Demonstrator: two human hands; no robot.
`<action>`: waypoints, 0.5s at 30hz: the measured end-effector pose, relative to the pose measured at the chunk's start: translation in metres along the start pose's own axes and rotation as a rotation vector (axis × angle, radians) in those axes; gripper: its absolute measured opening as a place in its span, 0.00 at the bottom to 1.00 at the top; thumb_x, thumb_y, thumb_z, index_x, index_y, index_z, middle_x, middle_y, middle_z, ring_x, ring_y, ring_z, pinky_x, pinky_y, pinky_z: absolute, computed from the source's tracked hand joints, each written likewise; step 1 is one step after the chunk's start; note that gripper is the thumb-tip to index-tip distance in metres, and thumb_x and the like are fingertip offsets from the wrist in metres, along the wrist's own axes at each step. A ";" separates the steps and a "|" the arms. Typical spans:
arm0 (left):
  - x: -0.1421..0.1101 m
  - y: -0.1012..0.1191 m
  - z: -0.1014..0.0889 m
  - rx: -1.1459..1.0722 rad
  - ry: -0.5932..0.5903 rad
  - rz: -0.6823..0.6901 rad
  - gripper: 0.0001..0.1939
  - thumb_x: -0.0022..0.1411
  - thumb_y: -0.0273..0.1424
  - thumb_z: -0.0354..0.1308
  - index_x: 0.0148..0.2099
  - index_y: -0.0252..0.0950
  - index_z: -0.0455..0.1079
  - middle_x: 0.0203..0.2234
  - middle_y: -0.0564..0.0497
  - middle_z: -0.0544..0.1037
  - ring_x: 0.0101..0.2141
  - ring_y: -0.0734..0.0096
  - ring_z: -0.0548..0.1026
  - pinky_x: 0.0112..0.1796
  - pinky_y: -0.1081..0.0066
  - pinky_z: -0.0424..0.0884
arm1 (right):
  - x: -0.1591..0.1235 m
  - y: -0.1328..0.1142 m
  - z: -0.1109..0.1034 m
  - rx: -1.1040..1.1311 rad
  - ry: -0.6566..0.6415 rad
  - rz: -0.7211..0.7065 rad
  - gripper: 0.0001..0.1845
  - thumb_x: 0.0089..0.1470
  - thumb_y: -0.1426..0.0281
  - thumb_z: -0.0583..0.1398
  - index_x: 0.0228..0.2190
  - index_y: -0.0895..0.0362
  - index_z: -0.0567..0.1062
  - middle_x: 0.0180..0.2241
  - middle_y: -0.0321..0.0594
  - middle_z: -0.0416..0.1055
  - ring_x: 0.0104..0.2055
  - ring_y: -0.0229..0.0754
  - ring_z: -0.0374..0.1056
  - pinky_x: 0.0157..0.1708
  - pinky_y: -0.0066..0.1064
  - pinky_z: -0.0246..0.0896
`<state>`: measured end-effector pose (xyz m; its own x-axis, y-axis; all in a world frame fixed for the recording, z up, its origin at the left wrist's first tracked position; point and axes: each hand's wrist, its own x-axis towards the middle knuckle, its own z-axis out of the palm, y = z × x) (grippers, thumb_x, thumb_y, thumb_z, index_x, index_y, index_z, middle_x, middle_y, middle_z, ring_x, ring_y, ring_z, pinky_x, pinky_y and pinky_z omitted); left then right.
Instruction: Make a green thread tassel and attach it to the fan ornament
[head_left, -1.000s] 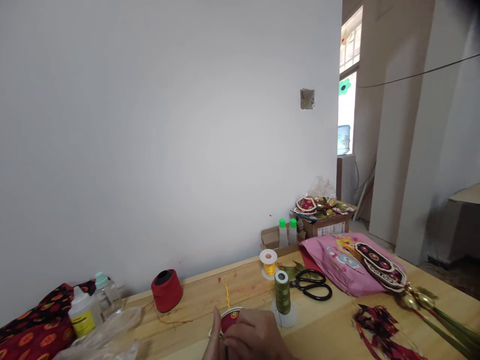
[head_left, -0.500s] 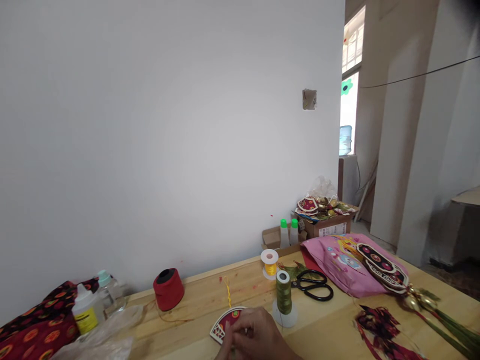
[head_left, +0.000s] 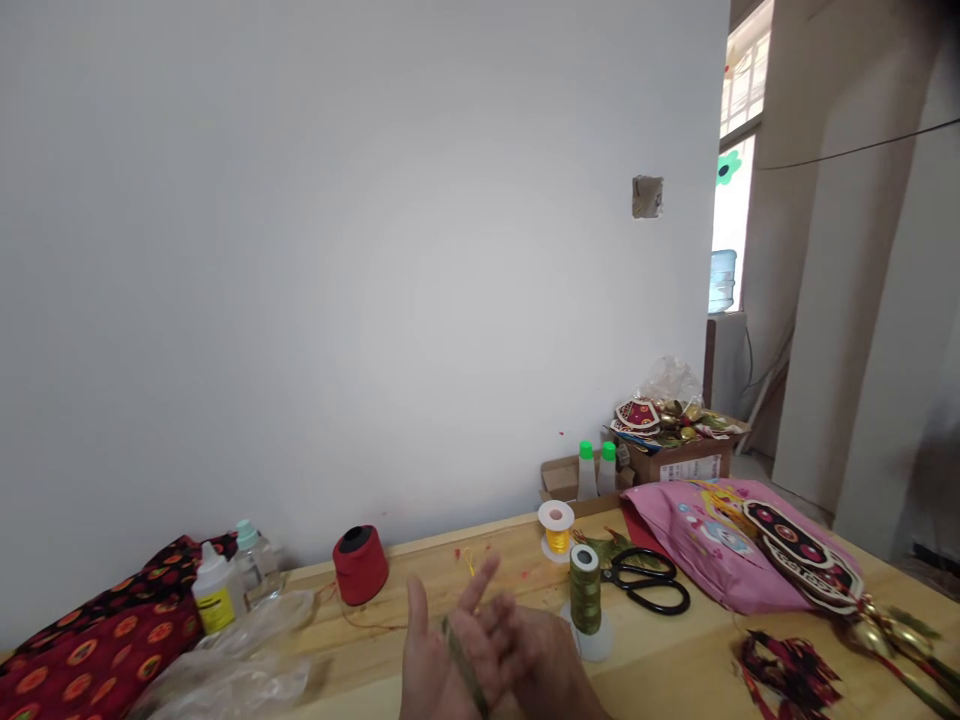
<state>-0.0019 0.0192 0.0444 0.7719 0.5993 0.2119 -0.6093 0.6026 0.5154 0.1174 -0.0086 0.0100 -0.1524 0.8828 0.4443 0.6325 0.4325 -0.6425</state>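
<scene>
My left hand (head_left: 442, 665) is low in the middle of the head view, palm turned up, with thumb and forefinger stretched apart. A band of olive-green thread (head_left: 463, 668) lies across its palm. My right hand (head_left: 551, 660) is right beside it, its fingertips meeting the fingers of the left. Motion smears those fingers, and what they hold, if anything, cannot be made out. Just beyond the hands a yellow cord loop (head_left: 469, 562) shows on the table. To the right stands a spool of olive-green thread (head_left: 585, 592).
A red thread cone (head_left: 360, 566) and glue bottle (head_left: 216, 592) stand left, near patterned cloth (head_left: 112, 640) and clear plastic (head_left: 232, 670). Rightward are a yellow spool (head_left: 556, 530), black scissors (head_left: 652, 582), a pink bag (head_left: 697, 540), dark red scraps (head_left: 787, 670) and a filled box (head_left: 679, 455).
My left hand has opened out palm up, and green thread now shows across it. The fan-shaped piece seen before is out of sight. The view has swung slightly left.
</scene>
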 end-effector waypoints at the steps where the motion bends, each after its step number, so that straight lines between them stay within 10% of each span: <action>1: 0.005 0.004 0.002 -0.052 -0.017 0.065 0.37 0.52 0.55 0.34 0.51 0.36 0.63 0.37 0.41 0.77 0.37 0.59 0.73 0.44 0.55 0.59 | 0.001 0.002 0.001 -0.032 0.033 -0.020 0.16 0.55 0.65 0.46 0.28 0.54 0.72 0.26 0.40 0.71 0.28 0.40 0.64 0.26 0.26 0.53; 10: 0.021 0.038 -0.013 -0.124 -0.043 0.334 0.35 0.54 0.52 0.38 0.60 0.42 0.39 0.48 0.44 0.69 0.51 0.63 0.63 0.51 0.59 0.54 | 0.009 0.006 0.006 -0.398 0.407 -0.340 0.22 0.58 0.62 0.42 0.21 0.54 0.68 0.17 0.35 0.66 0.19 0.36 0.59 0.20 0.28 0.42; 15: 0.024 0.038 -0.024 -0.068 0.061 0.404 0.35 0.55 0.51 0.40 0.60 0.40 0.42 0.48 0.41 0.69 0.50 0.60 0.64 0.49 0.57 0.58 | 0.009 0.005 0.004 -0.413 0.451 -0.367 0.23 0.58 0.62 0.41 0.21 0.53 0.68 0.16 0.35 0.64 0.19 0.36 0.58 0.20 0.28 0.41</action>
<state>-0.0107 0.0692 0.0494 0.4577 0.8236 0.3350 -0.8731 0.3451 0.3444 0.1163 0.0024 0.0085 -0.1383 0.4932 0.8588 0.8502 0.5039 -0.1525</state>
